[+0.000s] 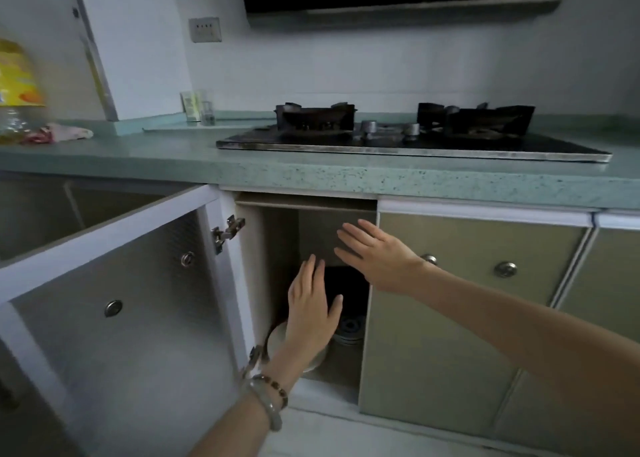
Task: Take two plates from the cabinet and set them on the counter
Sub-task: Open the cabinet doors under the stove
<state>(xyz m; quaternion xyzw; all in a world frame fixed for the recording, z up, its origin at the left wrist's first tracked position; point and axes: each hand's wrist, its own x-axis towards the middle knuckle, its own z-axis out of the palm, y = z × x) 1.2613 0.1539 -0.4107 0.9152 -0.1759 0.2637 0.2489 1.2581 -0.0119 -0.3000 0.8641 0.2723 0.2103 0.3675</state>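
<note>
The lower cabinet (277, 249) under the green counter (242, 169) stands open, its door (114, 301) swung out to the left. Inside on the floor of the cabinet lies a stack of plates (349, 332) with a dark pattern, and a pale bowl (277, 337) beside it, both partly hidden. My left hand (311, 311) reaches into the opening in front of the dishes, fingers apart, holding nothing. My right hand (374, 252) is higher, flat and spread at the cabinet's right edge, also empty.
A black two-burner gas stove (408, 134) sits on the counter above the cabinet. At the far left stand an oil bottle (17, 89) and a crumpled cloth (65, 133). Closed cabinet doors (467, 301) run to the right.
</note>
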